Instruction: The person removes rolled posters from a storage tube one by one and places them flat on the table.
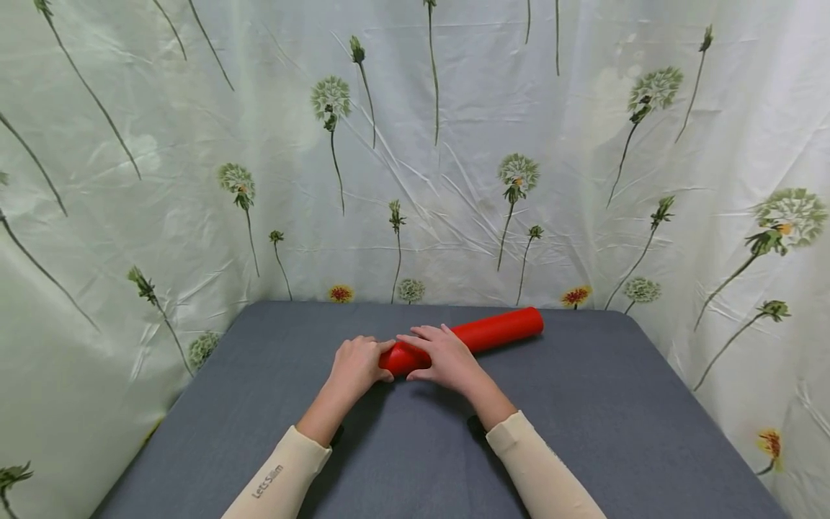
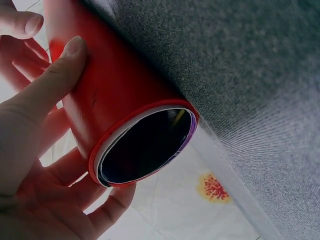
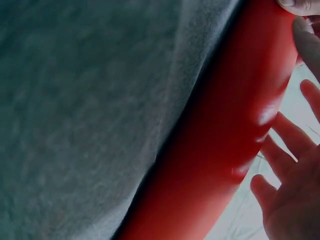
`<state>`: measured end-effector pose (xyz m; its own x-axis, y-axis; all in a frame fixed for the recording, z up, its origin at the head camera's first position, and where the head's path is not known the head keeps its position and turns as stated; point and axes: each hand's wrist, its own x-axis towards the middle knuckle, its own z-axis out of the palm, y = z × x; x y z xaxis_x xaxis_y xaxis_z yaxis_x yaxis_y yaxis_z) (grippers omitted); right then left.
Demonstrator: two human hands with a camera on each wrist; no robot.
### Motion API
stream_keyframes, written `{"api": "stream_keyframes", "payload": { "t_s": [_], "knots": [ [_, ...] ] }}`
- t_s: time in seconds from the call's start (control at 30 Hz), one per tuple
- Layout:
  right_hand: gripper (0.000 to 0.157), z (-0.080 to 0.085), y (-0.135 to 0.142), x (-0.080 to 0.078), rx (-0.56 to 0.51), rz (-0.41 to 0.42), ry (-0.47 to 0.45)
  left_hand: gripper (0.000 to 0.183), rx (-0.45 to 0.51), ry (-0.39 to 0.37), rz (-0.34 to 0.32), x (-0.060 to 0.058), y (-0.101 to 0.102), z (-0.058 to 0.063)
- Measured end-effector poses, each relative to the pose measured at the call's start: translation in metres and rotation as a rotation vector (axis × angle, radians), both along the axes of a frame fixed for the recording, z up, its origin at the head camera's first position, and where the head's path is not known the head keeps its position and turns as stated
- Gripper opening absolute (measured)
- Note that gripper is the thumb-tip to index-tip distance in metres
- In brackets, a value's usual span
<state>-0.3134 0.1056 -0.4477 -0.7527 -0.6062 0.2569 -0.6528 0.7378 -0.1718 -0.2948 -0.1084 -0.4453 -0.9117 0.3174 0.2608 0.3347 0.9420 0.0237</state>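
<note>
A glossy red tube (image 1: pixel 499 331) lies slantwise on the table, its right end farther back. Its hollow left end shows a pale rim around a dark inside in the left wrist view, where the red tube (image 2: pixel 120 85) fills the middle. My left hand (image 1: pixel 358 364) grips that end, the thumb (image 2: pixel 65 67) on the near side and the fingers behind. Close beside it, my right hand (image 1: pixel 447 360) spreads over the tube with relaxed fingers. The right wrist view shows those fingers (image 3: pixel 287 132) apart along the far side; whether the thumb touches the tube I cannot tell.
The dark grey table (image 1: pixel 415 454) runs under both forearms. Behind it and along its sides hangs a pale curtain (image 1: pixel 454 187) printed with dandelions. The tube's right end lies near the table's back edge.
</note>
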Motion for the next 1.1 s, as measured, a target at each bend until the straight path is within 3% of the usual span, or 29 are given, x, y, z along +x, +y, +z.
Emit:
{"api": "stream_keyframes", "payload": {
  "t_s": [0.27,0.5,0.87,1.1],
  "knots": [
    [0.068,0.002,-0.007,0.004,0.038,-0.026,0.006,0.067,-0.005,0.020,-0.003,0.000,-0.001,0.002],
    [0.062,0.000,-0.014,0.006,0.086,-0.063,0.076,0.066,0.005,0.029,-0.011,0.002,0.000,0.003],
    [0.052,-0.003,-0.021,0.010,0.057,-0.113,0.164,0.067,-0.010,0.022,-0.017,0.004,0.000,0.003],
    [0.051,-0.003,-0.021,0.009,0.058,-0.126,0.157,0.066,-0.008,-0.042,0.015,0.004,-0.012,0.018]
  ]
}}
